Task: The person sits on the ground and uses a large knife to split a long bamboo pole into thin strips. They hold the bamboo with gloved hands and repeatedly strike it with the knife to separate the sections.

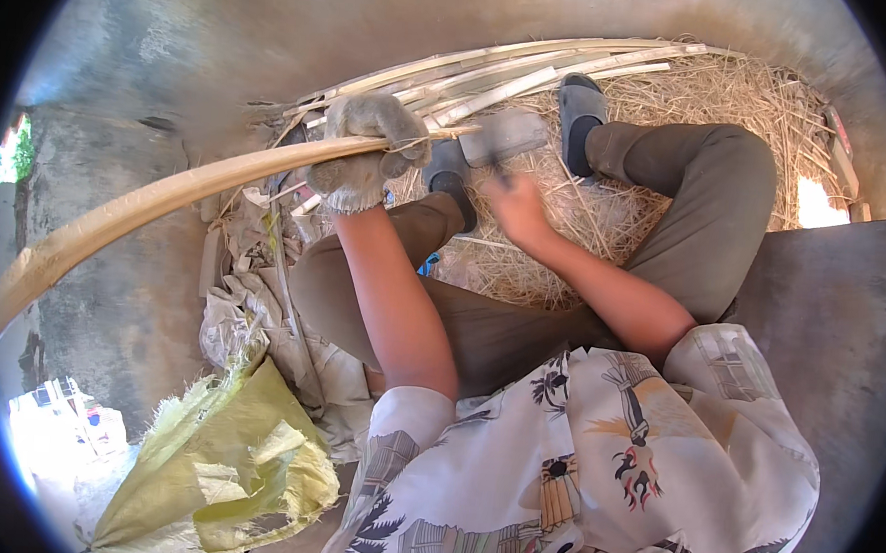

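My left hand, in a thick grey-beige work glove, is closed round a long split bamboo strip. The strip curves from the far left edge through the glove, and its tip sticks out a little to the right. My bare right hand is closed on the dark handle of a cleaver-like knife. Motion smears the handle and part of the fingers. The knife's broad grey blade lies at the strip's tip; whether it touches or cuts into the strip I cannot tell.
Several pale bamboo strips lie beyond my feet on straw-like shavings. My grey shoes rest among the shavings. A frayed yellow-green woven sack and crumpled pale cloth lie at the left. A grey wall curves behind.
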The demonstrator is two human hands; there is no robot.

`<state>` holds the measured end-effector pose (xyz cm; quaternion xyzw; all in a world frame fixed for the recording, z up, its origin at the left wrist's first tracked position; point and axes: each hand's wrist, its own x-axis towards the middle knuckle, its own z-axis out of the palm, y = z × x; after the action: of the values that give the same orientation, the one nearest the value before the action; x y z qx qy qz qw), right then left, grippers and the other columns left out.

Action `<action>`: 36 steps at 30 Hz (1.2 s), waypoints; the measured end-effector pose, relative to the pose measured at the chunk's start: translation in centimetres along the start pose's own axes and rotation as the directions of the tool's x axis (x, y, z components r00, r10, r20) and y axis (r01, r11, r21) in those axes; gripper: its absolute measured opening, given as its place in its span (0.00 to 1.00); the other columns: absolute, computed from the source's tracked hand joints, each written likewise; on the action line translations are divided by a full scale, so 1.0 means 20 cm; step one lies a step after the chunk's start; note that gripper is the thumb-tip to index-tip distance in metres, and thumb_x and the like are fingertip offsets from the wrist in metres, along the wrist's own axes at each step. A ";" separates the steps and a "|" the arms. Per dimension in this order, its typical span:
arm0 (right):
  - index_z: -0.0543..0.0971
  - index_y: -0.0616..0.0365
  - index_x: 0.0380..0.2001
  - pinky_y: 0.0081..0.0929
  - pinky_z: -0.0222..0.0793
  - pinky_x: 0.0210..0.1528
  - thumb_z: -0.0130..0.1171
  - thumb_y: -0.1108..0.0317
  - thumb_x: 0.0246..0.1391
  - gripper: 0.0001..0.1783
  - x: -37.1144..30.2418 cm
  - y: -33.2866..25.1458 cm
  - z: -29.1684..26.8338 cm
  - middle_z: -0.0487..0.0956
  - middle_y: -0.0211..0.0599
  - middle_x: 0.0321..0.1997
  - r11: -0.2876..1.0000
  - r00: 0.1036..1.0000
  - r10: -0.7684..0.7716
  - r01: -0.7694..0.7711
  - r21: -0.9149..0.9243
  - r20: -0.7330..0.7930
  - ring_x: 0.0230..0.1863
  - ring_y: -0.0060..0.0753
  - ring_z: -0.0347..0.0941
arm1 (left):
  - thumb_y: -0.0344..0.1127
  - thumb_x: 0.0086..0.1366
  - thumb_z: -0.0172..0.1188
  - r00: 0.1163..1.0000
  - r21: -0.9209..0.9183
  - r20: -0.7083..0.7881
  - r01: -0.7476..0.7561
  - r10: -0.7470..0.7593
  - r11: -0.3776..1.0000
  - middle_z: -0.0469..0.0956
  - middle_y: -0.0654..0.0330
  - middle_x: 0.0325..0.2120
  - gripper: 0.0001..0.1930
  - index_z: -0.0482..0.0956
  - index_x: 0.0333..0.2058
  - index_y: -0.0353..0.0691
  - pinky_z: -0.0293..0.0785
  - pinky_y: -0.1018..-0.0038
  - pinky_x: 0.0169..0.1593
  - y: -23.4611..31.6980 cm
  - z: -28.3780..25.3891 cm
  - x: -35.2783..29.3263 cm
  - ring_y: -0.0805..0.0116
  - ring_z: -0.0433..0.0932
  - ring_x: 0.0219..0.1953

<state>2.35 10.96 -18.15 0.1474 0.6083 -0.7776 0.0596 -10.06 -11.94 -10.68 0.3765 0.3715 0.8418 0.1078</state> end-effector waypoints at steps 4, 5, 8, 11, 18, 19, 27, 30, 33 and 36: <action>0.80 0.71 0.24 0.39 0.69 0.28 0.58 0.55 0.52 0.23 0.04 -0.05 -0.04 0.77 0.49 0.19 0.850 0.970 0.193 -0.092 -0.519 0.145 0.23 0.48 0.75 | 0.63 0.55 0.63 0.990 -0.089 0.137 0.025 -0.013 0.996 0.78 0.55 0.37 0.34 0.75 0.45 0.35 0.76 0.65 0.44 0.04 0.16 0.12 0.59 0.78 0.39; 0.80 0.72 0.24 0.40 0.69 0.29 0.58 0.54 0.51 0.24 0.04 -0.13 -0.05 0.77 0.50 0.19 0.848 0.966 0.207 -0.098 -0.521 0.154 0.24 0.51 0.76 | 0.60 0.57 0.63 0.978 -0.080 0.208 0.033 -0.016 0.996 0.78 0.56 0.36 0.31 0.75 0.44 0.35 0.76 0.67 0.43 0.05 0.21 0.16 0.61 0.77 0.38; 0.79 0.71 0.24 0.38 0.68 0.28 0.58 0.56 0.52 0.22 -0.03 -0.42 -0.06 0.78 0.48 0.20 0.846 0.978 -0.146 0.200 -0.494 0.145 0.23 0.44 0.75 | 0.52 0.61 0.64 0.967 0.005 0.253 0.028 -0.029 1.000 0.77 0.60 0.33 0.22 0.76 0.40 0.37 0.76 0.71 0.39 0.08 0.27 0.18 0.66 0.77 0.34; 0.78 0.71 0.24 0.38 0.68 0.29 0.59 0.58 0.52 0.21 -0.05 -0.57 0.00 0.78 0.47 0.20 0.975 0.975 -0.221 0.221 0.018 -0.016 0.25 0.38 0.74 | 0.48 0.67 0.58 0.978 0.256 -0.209 0.066 -0.012 0.965 0.76 0.62 0.30 0.16 0.76 0.36 0.39 0.75 0.74 0.35 0.07 0.11 -0.01 0.70 0.75 0.32; 0.77 0.67 0.24 0.34 0.65 0.22 0.56 0.60 0.53 0.18 0.12 0.02 0.05 0.73 0.41 0.17 0.902 0.984 0.105 -0.033 -0.431 0.145 0.16 0.32 0.69 | 0.91 0.28 0.53 0.996 0.198 -0.079 -0.013 0.030 0.980 0.63 0.67 0.10 0.54 0.75 0.26 0.35 0.61 0.70 0.19 0.07 0.37 0.16 0.71 0.61 0.12; 0.76 0.65 0.25 0.30 0.59 0.16 0.55 0.62 0.55 0.15 0.10 -0.07 0.06 0.69 0.33 0.13 0.923 0.976 0.135 -0.060 -0.380 0.173 0.11 0.26 0.63 | 0.91 0.28 0.53 0.989 0.220 -0.143 0.002 0.030 0.976 0.63 0.67 0.10 0.54 0.75 0.26 0.36 0.61 0.70 0.19 0.09 0.38 0.14 0.71 0.61 0.12; 0.79 0.66 0.28 0.32 0.66 0.27 0.55 0.59 0.54 0.17 -0.01 -0.54 0.03 0.76 0.37 0.19 0.946 0.941 -0.291 0.310 0.094 -0.171 0.21 0.30 0.69 | 0.91 0.25 0.52 0.960 0.220 -0.280 0.039 0.025 0.975 0.61 0.68 0.10 0.55 0.75 0.27 0.35 0.62 0.69 0.19 0.09 0.40 0.14 0.71 0.60 0.12; 0.79 0.67 0.28 0.36 0.68 0.28 0.56 0.60 0.53 0.17 0.05 -0.13 0.05 0.76 0.38 0.19 0.977 0.979 -0.196 0.189 -0.102 -0.064 0.22 0.33 0.72 | 0.92 0.25 0.51 0.948 0.238 -0.318 0.075 0.005 0.968 0.60 0.68 0.09 0.56 0.75 0.28 0.35 0.61 0.69 0.19 0.07 0.41 0.18 0.71 0.59 0.11; 0.80 0.68 0.28 0.38 0.70 0.30 0.57 0.61 0.52 0.16 0.05 -0.10 0.02 0.77 0.40 0.20 0.869 0.973 0.143 -0.035 -0.494 0.183 0.23 0.36 0.74 | 0.93 0.26 0.50 0.982 0.222 -0.188 0.043 -0.001 0.974 0.59 0.68 0.08 0.57 0.75 0.28 0.34 0.60 0.70 0.17 0.07 0.39 0.19 0.71 0.58 0.10; 0.80 0.68 0.29 0.37 0.71 0.30 0.57 0.61 0.53 0.16 0.07 -0.24 -0.02 0.78 0.41 0.22 0.857 0.950 0.250 -0.128 -0.500 0.187 0.23 0.37 0.75 | 0.94 0.27 0.47 0.913 0.249 -0.405 0.061 0.047 0.967 0.58 0.69 0.07 0.58 0.75 0.27 0.34 0.60 0.70 0.16 0.06 0.42 0.21 0.71 0.58 0.10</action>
<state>-0.13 12.57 -14.20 0.0903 0.7527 -0.6041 0.2455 -6.78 -6.33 -3.79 0.2023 0.4928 0.8461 -0.0185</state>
